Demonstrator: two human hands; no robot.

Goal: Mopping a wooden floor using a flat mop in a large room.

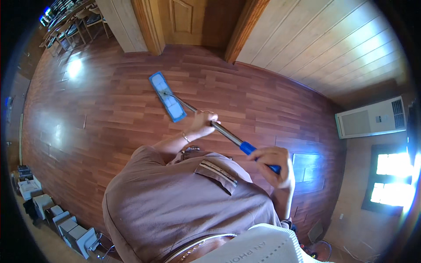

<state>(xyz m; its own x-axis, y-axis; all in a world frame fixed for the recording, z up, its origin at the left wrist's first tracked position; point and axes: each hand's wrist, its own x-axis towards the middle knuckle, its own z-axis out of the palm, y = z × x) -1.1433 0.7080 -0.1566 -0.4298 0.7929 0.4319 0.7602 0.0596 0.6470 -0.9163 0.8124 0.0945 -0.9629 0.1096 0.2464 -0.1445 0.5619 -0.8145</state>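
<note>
A flat mop with a blue rectangular head (168, 97) lies on the brown wood floor, ahead and a little left of me. Its metal pole (228, 133) slants back toward my right side and ends in a blue grip. Partway down the pole, my left hand (204, 122) is wrapped round the metal. My right hand (272, 163) is closed round the blue grip at the top end. The mop head rests flat, with its long side running from far left to near right.
A wooden door (188, 22) stands ahead, with a panelled wall (315, 44) to its right. At the right are a tall white air conditioner (372, 117) and a bright window (392, 179). Chairs (90, 19) line a table at far left. White boxy equipment (72, 232) stands at near left.
</note>
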